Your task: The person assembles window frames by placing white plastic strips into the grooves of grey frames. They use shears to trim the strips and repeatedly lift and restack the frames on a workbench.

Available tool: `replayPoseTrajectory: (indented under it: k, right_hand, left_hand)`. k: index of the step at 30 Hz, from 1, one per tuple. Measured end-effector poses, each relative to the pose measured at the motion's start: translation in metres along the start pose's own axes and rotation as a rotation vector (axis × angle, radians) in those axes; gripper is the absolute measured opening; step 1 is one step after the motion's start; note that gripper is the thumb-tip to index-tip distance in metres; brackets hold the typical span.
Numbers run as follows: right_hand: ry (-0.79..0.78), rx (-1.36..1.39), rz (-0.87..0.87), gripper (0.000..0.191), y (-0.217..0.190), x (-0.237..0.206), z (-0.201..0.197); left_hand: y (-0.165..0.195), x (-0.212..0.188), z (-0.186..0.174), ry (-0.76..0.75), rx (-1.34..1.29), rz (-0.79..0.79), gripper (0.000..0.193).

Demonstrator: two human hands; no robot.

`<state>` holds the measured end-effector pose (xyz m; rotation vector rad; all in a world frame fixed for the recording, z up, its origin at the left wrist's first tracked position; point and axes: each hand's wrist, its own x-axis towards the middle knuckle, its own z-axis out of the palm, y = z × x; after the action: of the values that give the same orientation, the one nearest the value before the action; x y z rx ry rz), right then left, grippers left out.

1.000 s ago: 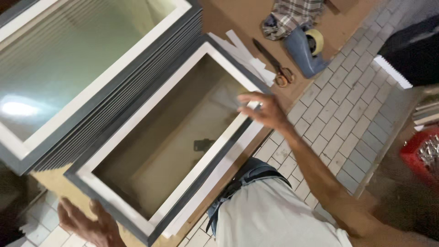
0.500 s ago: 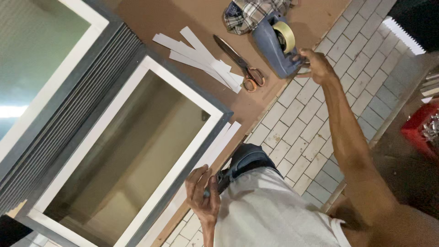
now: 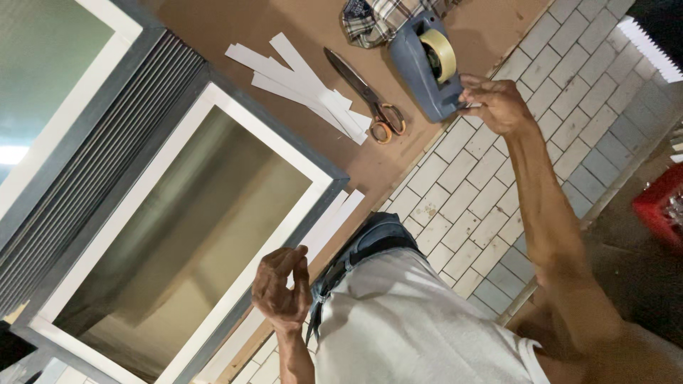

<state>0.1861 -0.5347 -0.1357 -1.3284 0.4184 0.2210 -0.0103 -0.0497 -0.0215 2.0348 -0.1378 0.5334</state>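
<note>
The right hand (image 3: 494,103) pinches the tape end at the blue plastic tape holder (image 3: 427,67) on the brown board (image 3: 213,28), fingers narrow. The left hand (image 3: 282,288) curls loosely, empty, beside the grey-and-white picture frame (image 3: 284,146), near orange-handled scissors (image 3: 370,99).

No packages, labels, signs, screens.

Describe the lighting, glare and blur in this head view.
Head view: warm, dim light; a bright glare patch on the glass at the left edge; the glass of the nearer framed panel is smeared by motion blur; the tape dispenser, scissors and right hand look fairly sharp.
</note>
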Motion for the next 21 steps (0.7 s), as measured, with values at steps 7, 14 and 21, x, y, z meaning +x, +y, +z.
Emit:
replayPoseTrajectory:
  k: [7, 14, 21]
  right_hand:
    - [-0.015, -0.133, -0.199, 0.013, 0.024, -0.023, 0.000]
    - [0.164, -0.627, -0.429, 0.008, 0.043, -0.022, 0.001]
    - [0.466, -1.048, -0.599, 0.017, 0.055, -0.033, 0.020]
  left_hand:
    - [0.021, -0.010, 0.030, -0.102, -0.134, -0.216, 0.014]
    - [0.027, -0.001, 0.044, -0.235, -0.197, 0.009, 0.014]
    - [0.024, 0.022, 0.047, -0.203, -0.182, 0.095, 0.017]
